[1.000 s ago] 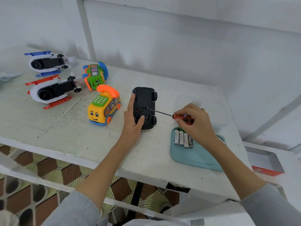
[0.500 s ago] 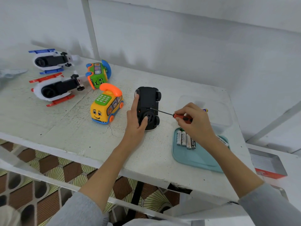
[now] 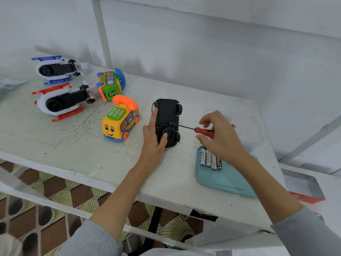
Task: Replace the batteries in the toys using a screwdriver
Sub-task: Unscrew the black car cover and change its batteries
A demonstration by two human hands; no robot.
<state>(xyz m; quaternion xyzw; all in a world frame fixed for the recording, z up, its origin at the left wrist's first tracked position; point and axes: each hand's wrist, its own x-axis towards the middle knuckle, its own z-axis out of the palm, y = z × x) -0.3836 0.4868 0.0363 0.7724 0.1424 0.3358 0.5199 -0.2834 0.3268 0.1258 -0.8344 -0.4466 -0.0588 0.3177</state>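
Here my left hand (image 3: 154,139) grips the upturned toy car (image 3: 168,121) steady, so my right hand (image 3: 219,137), at three o'clock, can pinch-turn the screwdriver (image 3: 195,128).

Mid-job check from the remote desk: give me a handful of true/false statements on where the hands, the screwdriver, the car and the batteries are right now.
1. The black toy car lies upside down on the table. True.
2. The left hand holds the screwdriver. False: the right hand pinches the red-handled screwdriver; the left hand steadies the car.
3. The screwdriver's tip touches the car's underside. True.
4. The batteries lie loose on the bare table. False: they lie side by side in the teal tray.
5. The yellow bus phone toy is right of the car. False: it stands to the car's left.
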